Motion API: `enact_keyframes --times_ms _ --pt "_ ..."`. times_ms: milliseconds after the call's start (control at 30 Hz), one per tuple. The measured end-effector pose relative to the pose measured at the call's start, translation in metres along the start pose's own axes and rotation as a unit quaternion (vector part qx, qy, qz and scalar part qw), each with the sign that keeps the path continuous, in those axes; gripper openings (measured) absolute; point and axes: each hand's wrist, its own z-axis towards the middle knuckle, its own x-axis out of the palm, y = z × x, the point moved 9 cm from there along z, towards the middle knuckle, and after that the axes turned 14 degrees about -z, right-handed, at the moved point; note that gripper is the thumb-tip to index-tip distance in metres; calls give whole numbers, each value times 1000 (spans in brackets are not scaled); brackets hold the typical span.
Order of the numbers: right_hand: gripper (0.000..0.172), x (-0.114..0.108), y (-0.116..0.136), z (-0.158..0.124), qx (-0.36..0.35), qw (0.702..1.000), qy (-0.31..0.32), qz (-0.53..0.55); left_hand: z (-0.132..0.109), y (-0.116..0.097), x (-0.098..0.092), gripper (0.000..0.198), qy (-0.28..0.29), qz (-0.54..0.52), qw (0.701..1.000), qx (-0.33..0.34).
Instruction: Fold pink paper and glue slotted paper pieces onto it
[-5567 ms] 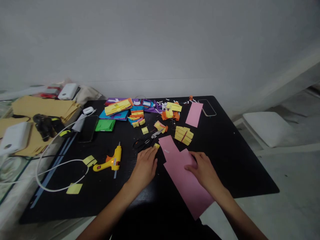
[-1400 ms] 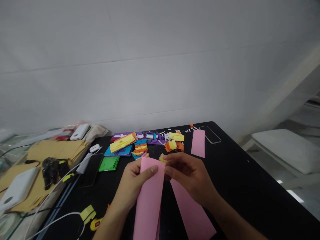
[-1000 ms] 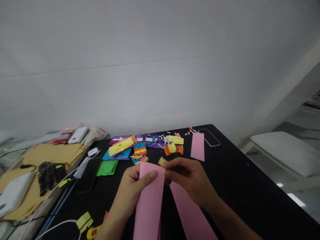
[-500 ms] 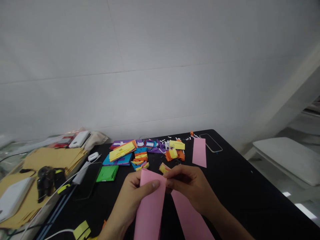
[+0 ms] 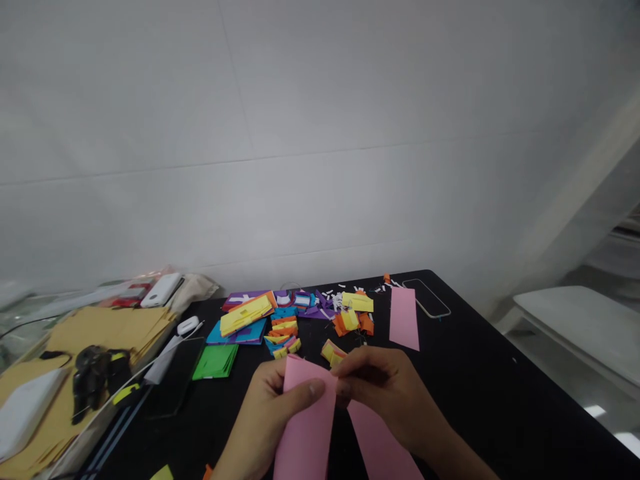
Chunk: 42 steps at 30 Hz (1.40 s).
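Observation:
Both hands hold a folded pink paper strip (image 5: 306, 427) upright above the black table (image 5: 490, 400). My left hand (image 5: 267, 417) grips its left edge, thumb pressed on the front near the top. My right hand (image 5: 387, 393) pinches the top right corner with closed fingers. A second pink strip (image 5: 377, 450) lies flat on the table under my right hand. A third pink strip (image 5: 404, 318) lies further back.
Coloured paper pieces (image 5: 280, 317) are heaped at the table's back, with green sheets (image 5: 216, 361) and a dark phone (image 5: 173, 377) to the left. Brown envelopes (image 5: 100, 330), white boxes and a black tool (image 5: 93, 373) lie at far left. A clear phone case (image 5: 426, 298) sits at the back right corner.
Earlier both hands lay on the pink sheet flat on the table. One strip is now lifted and held in both hands. The view has tilted upward lately; the hands barely shifted.

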Motion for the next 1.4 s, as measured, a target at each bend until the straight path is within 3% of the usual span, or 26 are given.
enact_keyframes --times_ms 133,333,567,800,967,1233,1400 --pt "22 -2 -2 0 -2 1000 -1 -9 -1 -1 2 43 0 -11 1000 0" --pt "30 -6 -2 -4 -3 994 -56 -92 -2 -3 -5 49 -66 9 997 33" --pt "32 -7 -8 -1 18 984 -74 -159 8 4 -11 50 -25 41 997 65" --pt "42 -13 -8 1 28 982 -66 -177 2 -30 -19 61 -64 91 984 143" --pt "44 -15 -7 1 27 980 -75 -182 -2 -36 -23 57 -100 119 969 191" --pt "39 -19 -2 2 3 974 -94 -204 1 -37 -18 54 -73 108 978 161" --pt "37 -25 6 1 9 972 -102 -212 6 -25 -13 63 -58 101 984 133"
